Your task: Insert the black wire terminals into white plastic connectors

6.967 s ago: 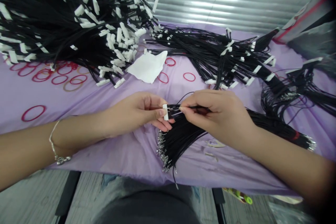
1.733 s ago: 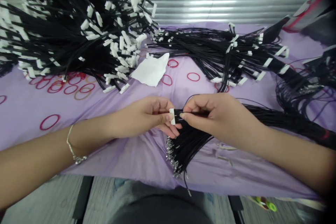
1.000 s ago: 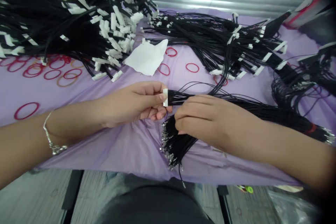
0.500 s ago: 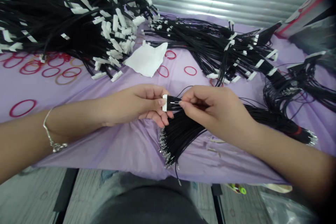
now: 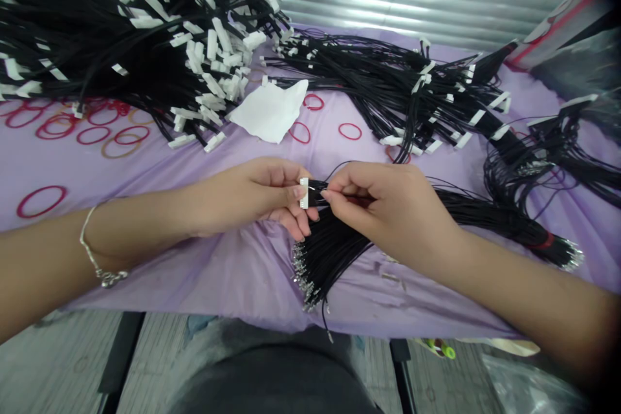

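Note:
My left hand [image 5: 284, 194] pinches a small white connector housing [image 5: 304, 193] between thumb and fingers. Several black wires run out of the housing's right side. My right hand [image 5: 383, 197] is closed in a pinch on a black wire, and its bright metal terminal [image 5: 312, 188] points at the housing's wire side, close to it. Whether the tip has entered the housing I cannot tell. Beneath both hands lies a fanned bundle of black wires [image 5: 334, 252] with bare metal terminals at the left end. A red band ties its right part.
A big heap of black cables with white connectors [image 5: 213, 58] fills the back left. More connectored cables [image 5: 388, 77] lie at the back right, beside tangled wires [image 5: 524, 155]. Red rubber bands [image 5: 41, 201] and a white paper scrap [image 5: 269, 111] rest on the purple cloth [image 5: 194, 272].
My right hand has moved slightly left, bringing the wire's terminal nearer to the white housing. My left hand still holds the housing in nearly the same place.

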A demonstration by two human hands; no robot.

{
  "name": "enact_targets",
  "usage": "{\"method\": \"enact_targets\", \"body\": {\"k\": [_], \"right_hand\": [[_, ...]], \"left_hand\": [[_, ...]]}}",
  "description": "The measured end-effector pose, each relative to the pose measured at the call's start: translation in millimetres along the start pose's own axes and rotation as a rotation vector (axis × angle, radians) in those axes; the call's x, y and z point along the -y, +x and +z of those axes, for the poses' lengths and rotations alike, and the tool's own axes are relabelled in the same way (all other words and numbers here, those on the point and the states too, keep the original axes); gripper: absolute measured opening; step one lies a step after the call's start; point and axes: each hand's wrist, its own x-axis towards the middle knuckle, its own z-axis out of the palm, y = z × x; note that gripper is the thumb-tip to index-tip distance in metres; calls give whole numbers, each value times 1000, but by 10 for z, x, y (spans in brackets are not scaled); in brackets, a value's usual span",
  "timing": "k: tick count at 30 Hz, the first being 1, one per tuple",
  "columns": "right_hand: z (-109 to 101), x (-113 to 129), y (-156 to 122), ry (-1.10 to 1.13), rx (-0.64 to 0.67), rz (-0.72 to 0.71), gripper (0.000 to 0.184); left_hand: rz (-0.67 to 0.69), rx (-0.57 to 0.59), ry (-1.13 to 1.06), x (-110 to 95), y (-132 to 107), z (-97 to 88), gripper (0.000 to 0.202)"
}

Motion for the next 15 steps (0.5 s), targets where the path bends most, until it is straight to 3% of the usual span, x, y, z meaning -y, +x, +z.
{"method": "enact_targets", "body": {"k": [9,15], "right_hand": [[-37,-17,16,57,28,-25,11],[-40,-11,19,119,59,7,15]], "left_hand": [[-14,-6,28,-2,-3,2,10],[0,-13,110,-11,-5,28,18]]}}
